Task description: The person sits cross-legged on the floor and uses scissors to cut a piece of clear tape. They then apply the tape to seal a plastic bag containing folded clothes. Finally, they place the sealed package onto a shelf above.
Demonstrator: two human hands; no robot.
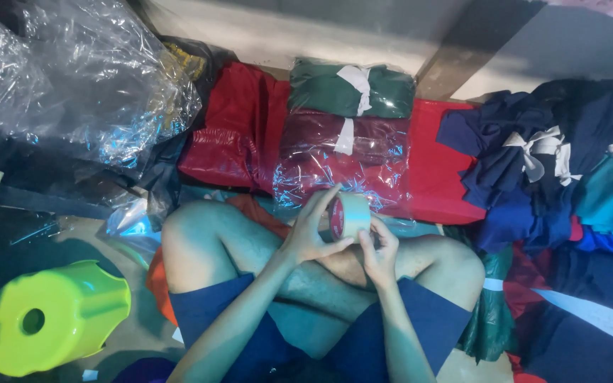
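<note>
Left hand [308, 234] and right hand [379, 250] together grip a tape roll [350, 215]; bagged clothes [345, 145] lie just beyond them.

The person wears dark blue shorts [420, 323]; arms and legs are bare.

What I cannot make out from the head camera

My left hand [310, 230] wraps the near side of the tape roll [349, 215], so its core and most of one face are hidden; my right hand [379, 252] covers the roll's lower edge, and I cannot tell where the loose tape end lies. The pile of dark clothes [555, 177] runs off the right edge. The clear plastic sheeting [86, 78] is cut at the top left, and whatever lies under it is lost in glare. The yellow-green stool [51, 315] hides its far side.
</note>
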